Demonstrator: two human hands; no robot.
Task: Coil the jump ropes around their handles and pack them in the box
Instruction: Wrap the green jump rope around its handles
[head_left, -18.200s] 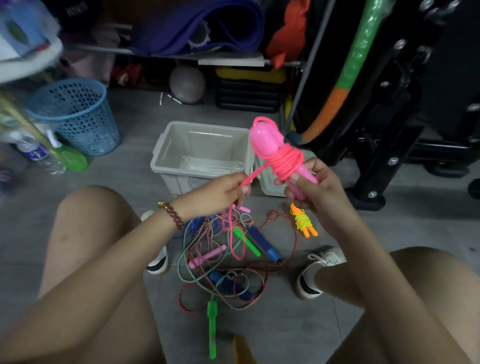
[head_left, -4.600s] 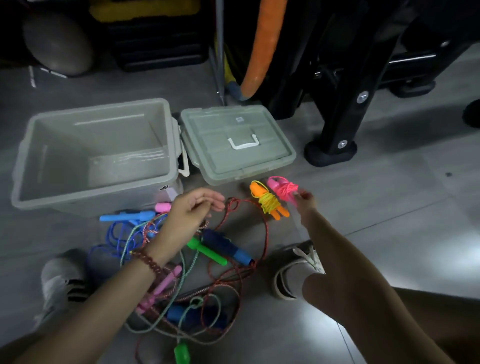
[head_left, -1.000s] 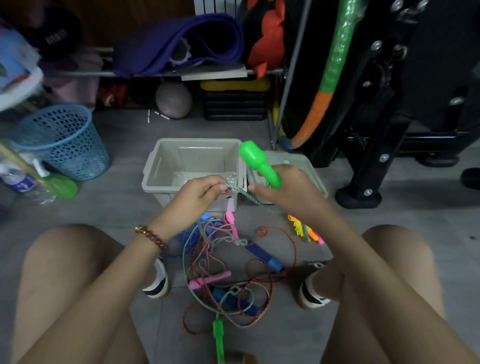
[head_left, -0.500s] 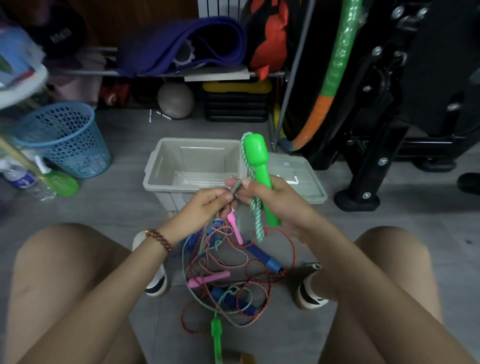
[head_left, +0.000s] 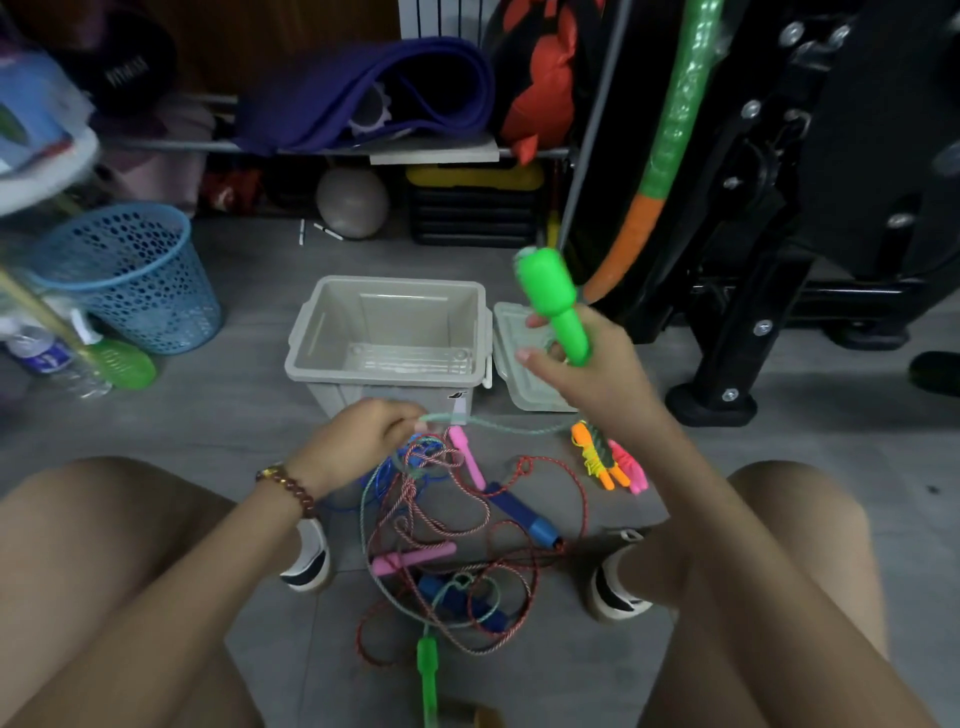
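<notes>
My right hand (head_left: 597, 374) grips a green jump-rope handle (head_left: 553, 301), held upright over the box lid (head_left: 511, 364). My left hand (head_left: 363, 441) pinches the pale green rope (head_left: 498, 427), which runs taut to the right below my right hand. The other green handle (head_left: 428, 675) lies on the floor near the bottom. The open grey box (head_left: 389, 332) stands behind my hands. A tangle of red, blue and pink ropes (head_left: 457, 530) lies between my feet. Two coiled ropes, orange-yellow (head_left: 592, 454) and pink (head_left: 626, 465), lie to the right of the tangle.
A blue mesh basket (head_left: 130, 275) stands at the left, with a bottle (head_left: 47, 358) in front of it. A black exercise machine (head_left: 779, 260) rises at the right, its foot (head_left: 709, 405) close to the lid. A shelf with a purple mat (head_left: 363, 98) is behind.
My right hand moved up and right with the green handle, away from my left hand. My left hand dropped lower and the rope now stretches between them.
</notes>
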